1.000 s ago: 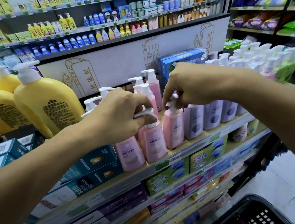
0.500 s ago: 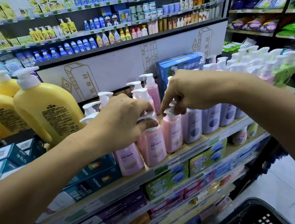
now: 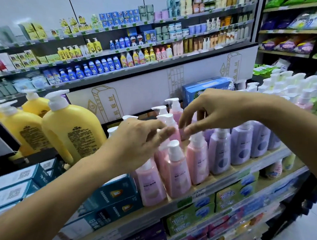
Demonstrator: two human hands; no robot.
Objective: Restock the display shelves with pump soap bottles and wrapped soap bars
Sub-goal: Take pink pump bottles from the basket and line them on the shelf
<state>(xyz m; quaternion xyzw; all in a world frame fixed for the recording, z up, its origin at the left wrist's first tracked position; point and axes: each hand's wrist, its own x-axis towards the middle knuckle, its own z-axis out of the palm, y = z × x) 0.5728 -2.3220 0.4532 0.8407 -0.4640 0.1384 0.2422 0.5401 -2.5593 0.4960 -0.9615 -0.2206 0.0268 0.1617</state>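
Several pink pump soap bottles (image 3: 177, 171) stand upright in rows on the top display shelf (image 3: 235, 174), with purple pump bottles (image 3: 242, 145) to their right. My left hand (image 3: 136, 142) hovers just above the pink bottles' pumps, fingers loosely spread and holding nothing. My right hand (image 3: 210, 111) hangs above the same group, fingers relaxed and pointing down-left, also holding nothing. The fingertips of both hands nearly meet over the pink bottles. Boxed soap bars (image 3: 189, 216) in green wrapping fill the shelf below.
Large yellow pump bottles (image 3: 72, 127) stand at the left, teal boxes (image 3: 112, 196) beside the pink ones. A blue box (image 3: 206, 88) sits behind. White-pump bottles (image 3: 285, 85) crowd the right. Wall shelves behind carry many small products.
Both hands let go of the pink bottles' pumps and lifted a little, fingers opening. The view tilted upward, showing more of the wall shelves.
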